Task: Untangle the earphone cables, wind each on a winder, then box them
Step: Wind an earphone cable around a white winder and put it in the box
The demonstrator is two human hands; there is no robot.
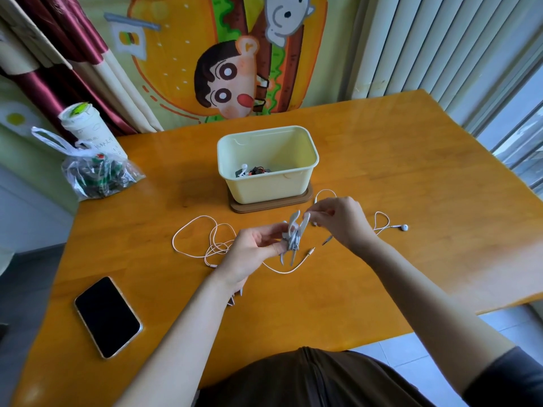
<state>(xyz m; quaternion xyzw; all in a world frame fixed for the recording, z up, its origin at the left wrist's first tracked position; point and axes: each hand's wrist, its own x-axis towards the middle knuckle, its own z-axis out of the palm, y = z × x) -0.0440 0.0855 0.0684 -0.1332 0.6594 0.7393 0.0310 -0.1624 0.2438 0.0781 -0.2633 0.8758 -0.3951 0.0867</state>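
Winding in progress, centre frame. Advised: keep turns taut and evenly laid. Left hand (254, 249) pinches the grey winder (293, 237) between thumb and fingertips; right hand (343, 221) pinches cable at its upper prong. Loose white earphone cable (192, 227) lies left-centre. Beyond, the cream box (270, 186) already holds earphones.

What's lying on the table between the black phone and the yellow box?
Loose loops of white earphone cable lie there; the head view shows them.

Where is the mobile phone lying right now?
In the head view, the phone lies flat on the wooden table near its front left corner, left of the left forearm and nearer the person than the plastic bag.
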